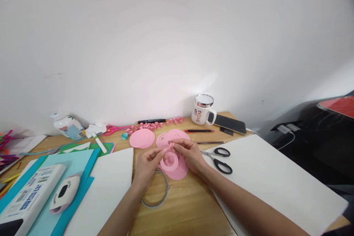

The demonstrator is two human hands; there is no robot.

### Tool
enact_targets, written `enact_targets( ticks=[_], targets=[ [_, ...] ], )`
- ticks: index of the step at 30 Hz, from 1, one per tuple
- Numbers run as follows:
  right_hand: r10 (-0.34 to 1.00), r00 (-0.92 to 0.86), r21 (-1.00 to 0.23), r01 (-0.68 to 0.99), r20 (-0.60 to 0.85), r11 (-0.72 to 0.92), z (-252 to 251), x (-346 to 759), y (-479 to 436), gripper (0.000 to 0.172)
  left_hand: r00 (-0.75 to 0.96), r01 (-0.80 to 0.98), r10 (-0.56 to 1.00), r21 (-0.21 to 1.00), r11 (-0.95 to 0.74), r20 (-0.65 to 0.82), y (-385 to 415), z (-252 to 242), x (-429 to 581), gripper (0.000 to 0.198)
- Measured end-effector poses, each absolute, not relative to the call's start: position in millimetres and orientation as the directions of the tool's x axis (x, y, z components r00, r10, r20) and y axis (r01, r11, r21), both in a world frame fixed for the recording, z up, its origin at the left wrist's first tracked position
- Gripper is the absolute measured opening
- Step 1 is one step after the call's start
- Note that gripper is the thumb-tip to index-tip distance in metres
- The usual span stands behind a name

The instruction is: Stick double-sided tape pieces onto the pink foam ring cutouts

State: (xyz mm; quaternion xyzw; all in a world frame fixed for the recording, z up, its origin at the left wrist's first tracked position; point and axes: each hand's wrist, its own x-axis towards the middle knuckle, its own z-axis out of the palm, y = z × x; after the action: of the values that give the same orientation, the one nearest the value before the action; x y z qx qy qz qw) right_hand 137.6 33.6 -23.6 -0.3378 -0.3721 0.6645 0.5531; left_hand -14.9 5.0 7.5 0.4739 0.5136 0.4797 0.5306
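Both of my hands meet over a pile of pink paper rings and discs (178, 171) at the middle of the table. My left hand (149, 160) pinches the left side of a small pink paper piece (169, 149). From the right, the fingertips of my right hand (189, 153) are closed on the same piece. Just below the fingertips lies a pink ring (169, 160). A stack of pink discs (142, 138) sits behind my left hand. Near my left wrist is a roll of tape (155, 205), and black-handled scissors (222, 166) rest right of my right hand.
Small pink curls (149, 126), a black marker (151, 121) and a mug (203, 110) stand or lie along the wall. A phone (228, 123) is back right. White sheets (271, 177) flank both forearms; a white box (33, 197) lies left.
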Motion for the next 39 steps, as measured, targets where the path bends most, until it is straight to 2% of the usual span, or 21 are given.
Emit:
enact_targets(
  ticks=[11, 17, 28, 39],
  targets=[
    [0.995, -0.091, -0.891, -0.446, -0.046, -0.082, -22.7, 137.0, 33.1, 0.021, 0.031, -0.001, 0.995, 0.995, 0.098, -0.098, 4.5, 9.0, -15.2, 0.022],
    [0.988, -0.15, -0.882, -0.462, -0.024, -0.092, -22.3, 137.2, 32.7, 0.024, 0.002, -0.036, 0.995, 0.994, 0.103, -0.103, 5.6, 7.8, -15.4, 0.022],
    [0.99, -0.143, -0.868, -0.489, -0.014, -0.083, -27.6, 137.5, 33.6, 0.027, 0.007, -0.004, 0.995, 0.995, 0.098, -0.098, 4.8, 9.8, -14.6, 0.024],
    [0.993, -0.114, -0.904, -0.422, -0.017, -0.064, -23.3, 137.2, 33.2, 0.02, -0.004, 0.006, 0.997, 0.997, 0.079, -0.079, 5.6, 6.5, -15.4, 0.023]
  ],
)
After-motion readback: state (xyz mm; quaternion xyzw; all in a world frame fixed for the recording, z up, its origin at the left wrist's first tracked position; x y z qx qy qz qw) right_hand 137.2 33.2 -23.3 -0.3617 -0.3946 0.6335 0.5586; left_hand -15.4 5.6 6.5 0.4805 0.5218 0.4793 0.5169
